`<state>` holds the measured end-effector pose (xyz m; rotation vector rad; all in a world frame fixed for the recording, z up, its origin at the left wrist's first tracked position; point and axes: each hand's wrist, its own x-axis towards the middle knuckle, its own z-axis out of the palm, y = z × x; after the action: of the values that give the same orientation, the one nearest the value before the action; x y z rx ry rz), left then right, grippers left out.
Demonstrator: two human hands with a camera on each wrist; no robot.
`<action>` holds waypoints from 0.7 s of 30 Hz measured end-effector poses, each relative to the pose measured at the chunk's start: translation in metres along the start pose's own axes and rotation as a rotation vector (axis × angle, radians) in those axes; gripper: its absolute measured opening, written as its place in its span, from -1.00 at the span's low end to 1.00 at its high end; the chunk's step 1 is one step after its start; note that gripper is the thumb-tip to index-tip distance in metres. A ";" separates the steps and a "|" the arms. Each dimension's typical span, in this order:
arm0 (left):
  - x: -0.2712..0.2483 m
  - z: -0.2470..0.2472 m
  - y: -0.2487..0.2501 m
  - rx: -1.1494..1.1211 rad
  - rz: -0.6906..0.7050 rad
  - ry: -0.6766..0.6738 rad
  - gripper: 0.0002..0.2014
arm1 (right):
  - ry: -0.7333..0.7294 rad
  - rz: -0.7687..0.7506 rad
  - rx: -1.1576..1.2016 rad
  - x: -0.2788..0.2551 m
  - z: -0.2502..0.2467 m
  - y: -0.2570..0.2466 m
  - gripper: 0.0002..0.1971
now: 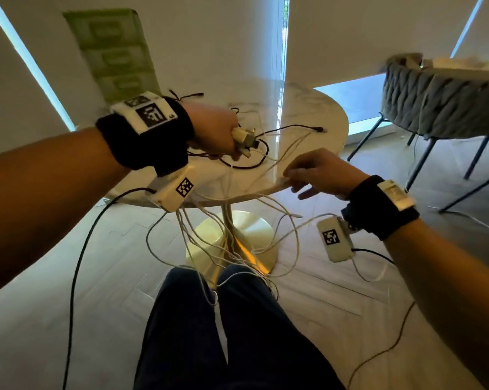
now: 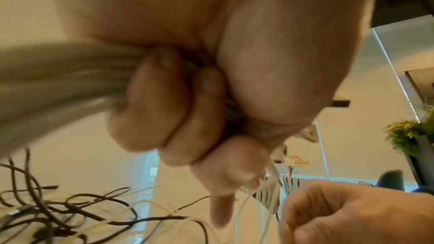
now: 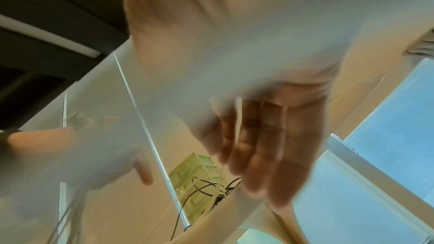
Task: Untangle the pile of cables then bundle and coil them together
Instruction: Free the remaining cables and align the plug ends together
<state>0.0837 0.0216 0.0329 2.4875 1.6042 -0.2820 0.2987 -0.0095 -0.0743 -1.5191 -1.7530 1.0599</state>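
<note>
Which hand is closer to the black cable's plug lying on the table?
Left. The left hand, gripping a bunch of white cables, is nearer the plug, to its left. The right hand is at the table's near edge.

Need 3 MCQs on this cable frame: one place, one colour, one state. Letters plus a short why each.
1. Where do most of the white cables run?
A. coiled on the chair
B. off the table edge down toward the floor
C. inside a box

2. What colour is the table base?
A. black
B. red
C. gold

3. What is the left hand doing?
A. gripping a bunch of cable ends
B. lying flat on the table
C. hanging idle with nothing held

Key: 1 B, head view shows them draping past the rim to the floor; 2 C, a shiny gold disc under the pedestal; 3 A, left wrist view shows fingers curled round the bunch.
</note>
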 end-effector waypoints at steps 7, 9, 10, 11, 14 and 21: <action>0.010 0.009 0.038 -0.327 0.265 0.267 -0.80 | 0.122 -0.275 0.429 -0.005 0.028 -0.007 -0.84; 0.011 0.015 0.049 -0.488 0.349 0.310 -0.71 | -0.072 -0.281 0.437 -0.008 0.036 0.001 -0.73; 0.011 0.018 0.054 -0.609 0.380 0.315 -0.67 | -0.145 -0.273 0.390 -0.012 0.040 0.003 -0.70; 0.012 0.021 0.059 -0.742 0.404 0.314 -0.63 | -0.191 -0.258 0.333 -0.016 0.042 0.005 -0.71; 0.015 0.025 0.072 -1.002 0.452 0.307 -0.59 | -0.256 -0.158 0.109 -0.021 0.040 0.019 -0.83; 0.014 0.025 0.094 -1.112 0.567 0.195 -0.62 | -0.254 0.237 -0.226 -0.008 0.004 0.099 -0.86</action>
<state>0.1729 -0.0106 0.0090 1.9060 0.6586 0.7365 0.3479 -0.0144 -0.1608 -1.8341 -1.9542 1.2522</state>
